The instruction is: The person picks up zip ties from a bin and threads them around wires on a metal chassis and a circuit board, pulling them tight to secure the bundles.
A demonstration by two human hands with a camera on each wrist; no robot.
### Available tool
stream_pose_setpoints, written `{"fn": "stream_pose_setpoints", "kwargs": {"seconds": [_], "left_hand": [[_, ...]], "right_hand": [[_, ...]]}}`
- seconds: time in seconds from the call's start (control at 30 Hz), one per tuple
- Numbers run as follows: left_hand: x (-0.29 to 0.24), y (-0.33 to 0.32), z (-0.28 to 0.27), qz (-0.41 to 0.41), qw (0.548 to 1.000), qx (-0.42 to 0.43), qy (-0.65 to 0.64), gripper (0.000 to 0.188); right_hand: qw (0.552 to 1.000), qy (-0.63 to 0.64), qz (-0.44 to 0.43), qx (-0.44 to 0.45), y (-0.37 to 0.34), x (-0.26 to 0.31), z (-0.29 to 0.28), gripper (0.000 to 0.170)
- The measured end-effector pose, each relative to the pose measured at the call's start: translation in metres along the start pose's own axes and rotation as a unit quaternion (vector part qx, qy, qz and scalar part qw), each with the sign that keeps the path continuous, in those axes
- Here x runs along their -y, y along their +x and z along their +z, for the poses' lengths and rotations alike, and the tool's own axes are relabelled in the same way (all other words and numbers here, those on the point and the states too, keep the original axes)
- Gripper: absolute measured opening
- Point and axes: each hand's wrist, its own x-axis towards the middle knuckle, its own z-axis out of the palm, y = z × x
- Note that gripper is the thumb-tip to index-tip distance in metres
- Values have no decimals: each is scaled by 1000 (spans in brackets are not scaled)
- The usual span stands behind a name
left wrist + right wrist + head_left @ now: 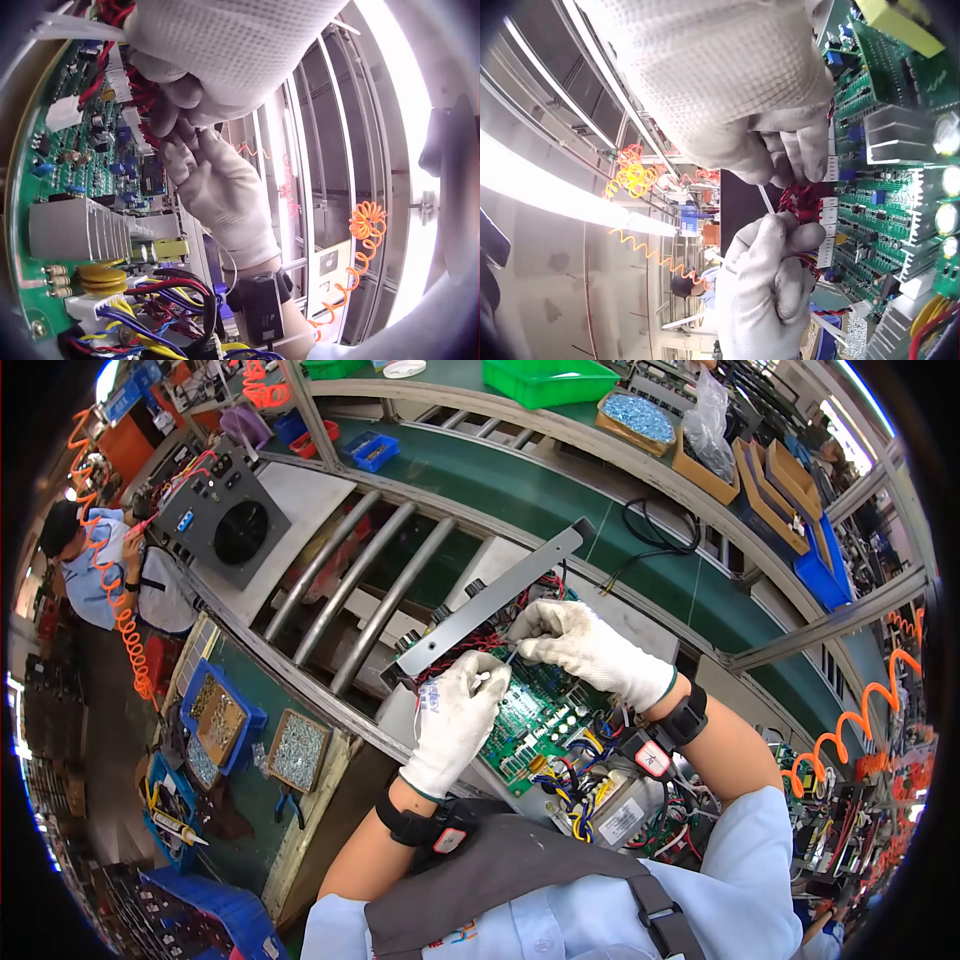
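My left hand (462,710), in a white knit glove, pinches a thin white strip that looks like a cable tie (767,199). Opposite it, my gloved right hand (585,650) has its fingers curled at the strip's other end, close against a bundle of red wires (804,201). These wires run to white connectors (829,214) along the edge of a green circuit board (530,710). Both sets of fingertips nearly meet over the bundle, and the fingers hide much of the strip. A grey metal bar (490,600) stands just beyond the hands.
Blue and yellow wires (580,780) and a metal box with a label (625,820) lie nearer the body. Metal rollers (350,595) run at the left. Trays of small screws (300,750) stand on the left bench. Another person (90,570) works beside a grey cabinet (225,520).
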Motion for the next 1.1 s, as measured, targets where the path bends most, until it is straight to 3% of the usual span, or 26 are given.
{"fn": "stream_pose_setpoints", "kwargs": {"seconds": [0.17, 0.27, 0.37, 0.4, 0.53, 0.63, 0.87, 1.0, 1.1], "left_hand": [[6, 2, -1, 19, 997, 9, 68, 25], [22, 4, 3, 166, 980, -47, 104, 37], [10, -3, 1, 117, 947, -68, 292, 58], [-5, -7, 0, 50, 936, -33, 348, 68], [-21, -9, -1, -24, 903, -48, 425, 71], [-20, -9, -5, 10, 904, -57, 424, 68], [-10, 4, -4, 64, 892, -88, 438, 53], [-9, 5, -5, 52, 891, -92, 442, 46], [1, 7, -2, 66, 863, -114, 488, 37]], "right_hand": [[999, -5, -14, 52, 1, -1, 3, 20], [999, 15, -15, 34, 0, 1, 5, 17], [999, 39, 0, 3, -1, 5, 6, 17], [999, 43, 5, -5, -2, 8, 5, 18], [999, -12, 1, -43, -1, 14, 4, 15], [999, 6, -10, -46, 1, 8, 5, 14], [988, -149, 38, -12, -2, 48, 5, 19], [966, -241, -87, -34, -2, 42, 8, 16], [976, -172, -135, -12, -17, 60, 15, 11]]}}
